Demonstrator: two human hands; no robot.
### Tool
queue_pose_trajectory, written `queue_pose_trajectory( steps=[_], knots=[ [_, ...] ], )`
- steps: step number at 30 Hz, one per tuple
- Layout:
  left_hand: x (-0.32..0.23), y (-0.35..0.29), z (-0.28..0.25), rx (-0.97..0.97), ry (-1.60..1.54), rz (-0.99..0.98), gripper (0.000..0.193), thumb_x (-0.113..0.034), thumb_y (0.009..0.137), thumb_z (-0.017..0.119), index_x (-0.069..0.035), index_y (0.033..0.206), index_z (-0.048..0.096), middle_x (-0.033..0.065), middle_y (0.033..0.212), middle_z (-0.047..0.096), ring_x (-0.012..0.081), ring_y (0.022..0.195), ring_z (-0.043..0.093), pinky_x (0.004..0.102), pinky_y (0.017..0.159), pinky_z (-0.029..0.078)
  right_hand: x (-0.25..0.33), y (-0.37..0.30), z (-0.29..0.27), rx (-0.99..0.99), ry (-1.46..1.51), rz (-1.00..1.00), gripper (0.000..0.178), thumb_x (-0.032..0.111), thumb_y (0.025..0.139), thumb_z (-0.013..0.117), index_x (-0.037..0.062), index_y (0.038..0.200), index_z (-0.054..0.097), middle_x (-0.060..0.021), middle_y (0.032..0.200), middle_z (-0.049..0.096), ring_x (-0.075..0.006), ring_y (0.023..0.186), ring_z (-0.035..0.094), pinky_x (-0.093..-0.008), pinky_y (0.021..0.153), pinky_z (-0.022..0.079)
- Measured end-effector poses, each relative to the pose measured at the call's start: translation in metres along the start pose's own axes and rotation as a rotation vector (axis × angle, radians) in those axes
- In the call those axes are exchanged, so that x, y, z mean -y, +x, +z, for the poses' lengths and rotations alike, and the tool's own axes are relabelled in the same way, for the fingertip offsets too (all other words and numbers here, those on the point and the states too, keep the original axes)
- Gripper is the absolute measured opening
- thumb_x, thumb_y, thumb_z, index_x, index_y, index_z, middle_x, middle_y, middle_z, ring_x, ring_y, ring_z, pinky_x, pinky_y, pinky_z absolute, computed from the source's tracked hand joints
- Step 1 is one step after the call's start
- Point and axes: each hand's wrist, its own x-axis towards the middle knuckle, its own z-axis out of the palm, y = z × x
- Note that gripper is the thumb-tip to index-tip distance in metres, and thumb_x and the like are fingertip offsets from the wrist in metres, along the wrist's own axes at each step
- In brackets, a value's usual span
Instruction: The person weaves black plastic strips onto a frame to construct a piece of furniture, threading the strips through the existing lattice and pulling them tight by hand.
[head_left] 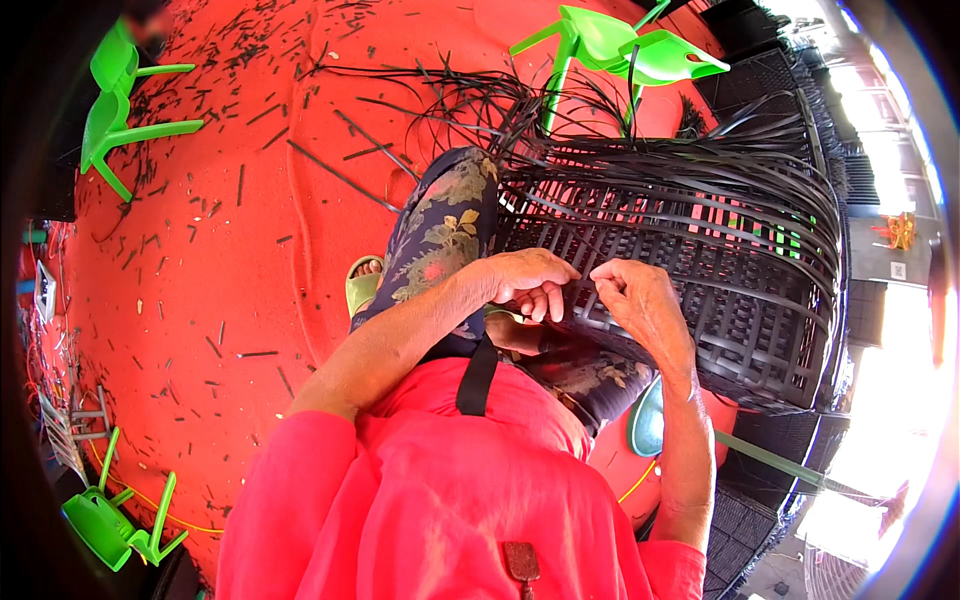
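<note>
A large black woven plastic basket (760, 320) lies on its side against my legs, its slatted weave facing up. Long loose black strips (660, 165) fan out from its far edge. At the basket's near left edge, my left hand (530, 283) is closed in a pinch, its other fingers curled under. Just right of it, my right hand (640, 300) bends over the same edge with fingers pressed together. The fingertips of both hands almost meet. Whatever thin piece they grip is lost against the dark weave.
Black strip offcuts (240, 185) litter the red floor (180, 290). Green plastic chairs stand at far left (110, 110), far right (590, 45) and lower left (105, 525). Dark woven panels (790, 450) lie to the right. A green strap (790, 468) stretches past the basket's near side.
</note>
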Motion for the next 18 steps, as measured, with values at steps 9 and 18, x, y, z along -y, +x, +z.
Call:
queue_pose_trajectory(
  steps=[9, 18],
  knots=[
    [0.020, 0.016, 0.001, 0.004, -0.326, 0.087, 0.014, -0.004, 0.084, 0.048, -0.007, 0.097, 0.047, 0.0133, 0.063, 0.060, 0.0139, 0.038, 0.049, 0.0243, 0.033, 0.031, 0.000, -0.003, -0.006, -0.032, -0.143, 0.018, 0.008, 0.012, 0.073, 0.062, 0.0044, 0.070, 0.060, -0.0159, 0.068, 0.062, -0.0349, 0.067, 0.062, -0.0430, 0.061, 0.048],
    [0.026, 0.014, 0.003, 0.053, -0.365, 0.102, 0.037, -0.004, 0.083, 0.049, -0.008, 0.119, 0.042, 0.0125, 0.062, 0.060, 0.0150, 0.038, 0.049, 0.0248, 0.034, 0.035, -0.011, 0.004, 0.012, -0.029, -0.166, 0.008, 0.006, 0.011, 0.074, 0.060, 0.0051, 0.072, 0.060, -0.0170, 0.069, 0.062, -0.0362, 0.068, 0.062, -0.0447, 0.063, 0.048]
  ],
)
